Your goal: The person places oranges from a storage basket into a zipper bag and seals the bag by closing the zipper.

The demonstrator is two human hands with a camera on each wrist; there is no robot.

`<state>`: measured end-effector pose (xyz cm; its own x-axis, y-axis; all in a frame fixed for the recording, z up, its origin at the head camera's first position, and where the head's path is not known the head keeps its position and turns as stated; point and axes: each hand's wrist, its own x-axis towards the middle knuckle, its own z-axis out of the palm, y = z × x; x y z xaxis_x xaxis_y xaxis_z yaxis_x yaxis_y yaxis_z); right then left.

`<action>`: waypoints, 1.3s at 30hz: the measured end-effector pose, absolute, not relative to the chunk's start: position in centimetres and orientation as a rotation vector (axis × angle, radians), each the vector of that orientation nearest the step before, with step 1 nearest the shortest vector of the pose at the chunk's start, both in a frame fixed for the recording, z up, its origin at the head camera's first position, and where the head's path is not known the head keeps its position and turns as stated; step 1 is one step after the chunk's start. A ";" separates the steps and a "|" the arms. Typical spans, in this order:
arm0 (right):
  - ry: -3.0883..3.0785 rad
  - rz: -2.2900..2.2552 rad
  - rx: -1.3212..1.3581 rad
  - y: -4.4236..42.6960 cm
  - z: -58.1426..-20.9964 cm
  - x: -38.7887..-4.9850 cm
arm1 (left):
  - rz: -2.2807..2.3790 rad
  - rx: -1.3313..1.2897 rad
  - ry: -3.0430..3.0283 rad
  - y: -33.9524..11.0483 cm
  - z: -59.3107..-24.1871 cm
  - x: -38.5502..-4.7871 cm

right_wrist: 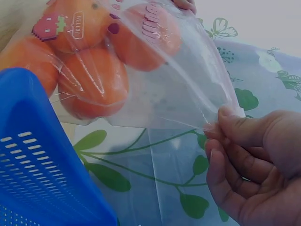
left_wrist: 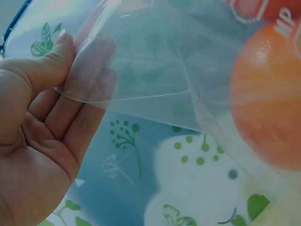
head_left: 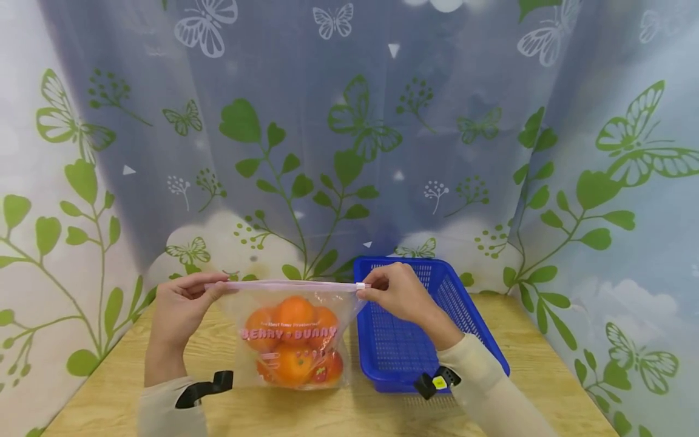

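A clear slider bag [head_left: 349,315] with a pink top strip and "Berry Bunny" print hangs upright between both hands. Several orange fruits [head_left: 295,312] fill its lower part; they look like oranges. At the strip's left end, my left hand [head_left: 182,306] pinches the bag's corner between thumb and fingers. My right hand [head_left: 401,292] pinches the other end, right at the small white slider [head_left: 360,286]. In the right wrist view, thumb and forefinger close on that corner while the other fingers curl beneath.
Just right of the bag a blue plastic basket [head_left: 390,349] with perforated walls stands on the wooden table [head_left: 109,397], partly behind the right hand and forearm. A curtain [head_left: 306,200] printed with leaves and butterflies rises behind the table and on both sides.
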<state>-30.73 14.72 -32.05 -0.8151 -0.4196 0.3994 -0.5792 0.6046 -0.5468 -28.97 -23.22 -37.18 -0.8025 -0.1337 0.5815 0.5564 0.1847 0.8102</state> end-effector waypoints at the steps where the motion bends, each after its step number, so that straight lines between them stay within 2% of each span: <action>1: -2.597 1.023 0.819 14.7 -32.1 -30.7 | -1.655 -0.413 -1.932 -23.3 -37.1 -28.9; 16: -2.531 1.099 0.879 15.4 -32.1 -31.0 | -1.099 -0.410 -2.225 -21.2 -33.8 -27.8; 19: -2.541 1.130 0.865 15.8 -32.0 -31.1 | -1.011 -0.502 -2.268 -19.1 -32.0 -27.7; 24: -2.552 1.149 0.876 16.1 -31.6 -31.1 | -0.843 -0.838 -2.291 -13.9 -28.7 -28.4; 28: -2.566 1.166 0.883 16.1 -31.5 -31.2 | -0.729 -0.988 -2.423 -9.9 -27.0 -29.1; 33: -2.568 1.155 0.894 16.1 -31.7 -31.3 | -0.545 -1.035 -2.649 -6.3 -26.4 -29.9; 39: -2.549 1.138 0.900 16.1 -31.8 -31.4 | -0.415 -1.009 -2.723 -4.6 -26.8 -30.8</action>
